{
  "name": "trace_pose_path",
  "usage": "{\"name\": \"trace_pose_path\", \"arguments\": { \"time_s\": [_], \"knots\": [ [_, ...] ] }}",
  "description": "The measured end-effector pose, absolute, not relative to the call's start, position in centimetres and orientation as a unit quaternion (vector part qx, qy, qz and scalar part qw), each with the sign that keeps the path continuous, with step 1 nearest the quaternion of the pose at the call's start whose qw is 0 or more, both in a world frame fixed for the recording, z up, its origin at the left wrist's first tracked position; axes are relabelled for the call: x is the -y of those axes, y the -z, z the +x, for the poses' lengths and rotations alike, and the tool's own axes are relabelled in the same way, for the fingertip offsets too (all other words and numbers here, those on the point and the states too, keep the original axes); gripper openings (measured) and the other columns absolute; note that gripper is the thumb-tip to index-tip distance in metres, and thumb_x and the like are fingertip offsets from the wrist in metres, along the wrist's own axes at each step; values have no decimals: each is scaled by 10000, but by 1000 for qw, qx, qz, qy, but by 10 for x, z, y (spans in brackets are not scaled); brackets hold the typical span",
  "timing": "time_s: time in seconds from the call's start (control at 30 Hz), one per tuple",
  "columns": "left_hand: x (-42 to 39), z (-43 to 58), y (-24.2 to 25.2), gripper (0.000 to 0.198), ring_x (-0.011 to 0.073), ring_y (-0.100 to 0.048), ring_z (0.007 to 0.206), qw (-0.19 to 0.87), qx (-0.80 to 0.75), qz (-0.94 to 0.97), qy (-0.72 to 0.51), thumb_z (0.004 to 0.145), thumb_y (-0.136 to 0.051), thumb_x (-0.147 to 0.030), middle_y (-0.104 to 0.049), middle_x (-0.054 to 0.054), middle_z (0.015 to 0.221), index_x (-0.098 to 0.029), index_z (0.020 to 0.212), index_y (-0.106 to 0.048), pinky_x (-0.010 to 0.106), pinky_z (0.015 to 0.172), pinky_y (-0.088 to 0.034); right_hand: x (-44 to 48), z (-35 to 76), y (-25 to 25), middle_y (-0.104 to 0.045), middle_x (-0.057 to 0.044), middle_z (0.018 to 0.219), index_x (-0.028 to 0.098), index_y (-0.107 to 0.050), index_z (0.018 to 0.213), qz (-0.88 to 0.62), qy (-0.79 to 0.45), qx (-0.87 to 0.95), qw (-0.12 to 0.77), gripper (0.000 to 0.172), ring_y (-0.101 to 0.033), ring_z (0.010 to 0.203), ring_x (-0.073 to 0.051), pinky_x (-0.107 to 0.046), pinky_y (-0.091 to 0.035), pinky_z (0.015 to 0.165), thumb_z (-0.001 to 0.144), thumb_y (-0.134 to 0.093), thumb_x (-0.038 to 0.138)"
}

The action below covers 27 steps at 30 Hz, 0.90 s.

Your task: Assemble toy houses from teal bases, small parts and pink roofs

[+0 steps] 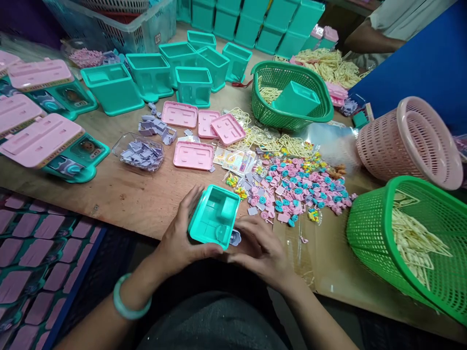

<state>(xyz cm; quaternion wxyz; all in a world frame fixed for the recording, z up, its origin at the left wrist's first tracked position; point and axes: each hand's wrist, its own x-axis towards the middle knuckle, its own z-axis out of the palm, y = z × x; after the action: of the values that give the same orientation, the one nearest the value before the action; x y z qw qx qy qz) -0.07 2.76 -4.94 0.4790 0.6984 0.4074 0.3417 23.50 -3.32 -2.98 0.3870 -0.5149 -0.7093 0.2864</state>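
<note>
My left hand (pixel 178 233) is wrapped around a teal plastic box (pixel 215 216), open side up, just over the table's front edge. A small grey-purple plastic part (pixel 235 237) sits against the box's right side. My right hand (pixel 264 248) has its curved fingers and thumb around that part, close to the box wall. Just beyond the box lie pink lids (pixel 193 155) and a clear tray (pixel 142 153) of flat grey-purple pieces. Loose pink and blue swirl-shaped pieces (pixel 297 187) are heaped to the right, beside small packets of yellow bits (pixel 231 180).
Several empty teal boxes (pixel 193 85) stand at the back; pink-topped assembled boxes (pixel 44 141) are at left. Green baskets (pixel 372 233) with cream pieces and a pink basket (pixel 383 141) stand right. Finished-looking rows fill a crate (pixel 32 253) at lower left. Another person's arm (pixel 375 41) shows behind.
</note>
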Motion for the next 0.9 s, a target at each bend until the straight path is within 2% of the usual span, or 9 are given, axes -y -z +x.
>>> {"name": "trace_pose_path", "arguments": {
  "time_s": [0.07, 0.17, 0.2, 0.27, 0.37, 0.47, 0.57, 0.73, 0.9],
  "knots": [
    [-10, 7, 54, 1183, 411, -369, 1465, 397, -454, 686, -407, 649, -840, -612, -347, 216, 1589, -272, 1580, -193, 589, 1171, -368, 24, 247, 17, -522, -147, 1405, 267, -425, 1473, -514, -240, 752, 335, 704, -499, 1347, -305, -533, -498, 1079, 863, -757, 378],
    [8, 23, 58, 1272, 426, -428, 1404, 239, -479, 716, -449, 570, -883, -607, -412, 248, 1483, -215, 1571, -202, 617, 1127, -405, 2, 256, 2, -280, -145, 1618, 273, -345, 1532, -451, -196, 838, 236, 653, -259, 1511, -328, -607, -349, 1179, 946, -632, 283],
    [10, 27, 58, 1284, 423, -461, 1369, 200, -482, 724, -451, 573, -888, -594, -432, 249, 1443, -203, 1574, -184, 611, 1093, -443, -5, 255, -1, -296, -129, 1620, 278, -390, 1507, -421, -190, 862, 208, 580, -263, 1509, -319, -604, -341, 1182, 967, -604, 277],
    [9, 29, 58, 1274, 408, -519, 1303, 165, -488, 732, -445, 613, -893, -542, -462, 243, 1383, -189, 1581, -145, 585, 1031, -503, -14, 247, -2, -457, -109, 1526, 274, -520, 1398, -377, -181, 889, 185, 416, -384, 1427, -297, -572, -390, 1150, 989, -584, 314],
    [6, 16, 57, 1285, 407, -538, 1306, 194, -495, 743, -406, 651, -909, -420, -465, 248, 1410, -203, 1598, -67, 552, 1020, -523, -15, 231, 1, -599, -106, 1368, 248, -624, 1258, -377, -165, 888, 205, 302, -501, 1241, -284, -532, -460, 1060, 981, -602, 367],
    [6, -1, 53, 1322, 408, -519, 1354, 233, -486, 759, -366, 667, -910, -357, -435, 256, 1493, -243, 1609, 10, 517, 1046, -518, -9, 220, 3, -604, -103, 1355, 255, -637, 1254, -392, -171, 877, 221, 300, -512, 1171, -279, -501, -488, 987, 973, -617, 358],
    [7, -10, 50, 1252, 401, -508, 1371, 252, -480, 762, -355, 734, -862, -368, -427, 251, 1517, -252, 1612, 23, 514, 1062, -509, -3, 217, 6, -620, -102, 1331, 254, -649, 1214, -400, -175, 867, 240, 253, -531, 1139, -276, -487, -490, 947, 973, -619, 326],
    [4, -12, 52, 1088, 378, -449, 1416, 283, -431, 778, -358, 844, -761, -347, -422, 236, 1506, -241, 1614, 0, 546, 1110, -462, 5, 215, 11, -624, -110, 1329, 249, -635, 1229, -425, -147, 856, 256, 294, -516, 1179, -302, -519, -458, 980, 942, -665, 309],
    [4, -12, 55, 1126, 380, -454, 1407, 311, -415, 768, -375, 831, -770, -327, -415, 261, 1508, -194, 1613, 31, 554, 1104, -471, 9, 215, 13, -618, -100, 1329, 260, -635, 1232, -430, -147, 854, 252, 293, -490, 1211, -313, -518, -454, 978, 943, -662, 299]
  ]
}}
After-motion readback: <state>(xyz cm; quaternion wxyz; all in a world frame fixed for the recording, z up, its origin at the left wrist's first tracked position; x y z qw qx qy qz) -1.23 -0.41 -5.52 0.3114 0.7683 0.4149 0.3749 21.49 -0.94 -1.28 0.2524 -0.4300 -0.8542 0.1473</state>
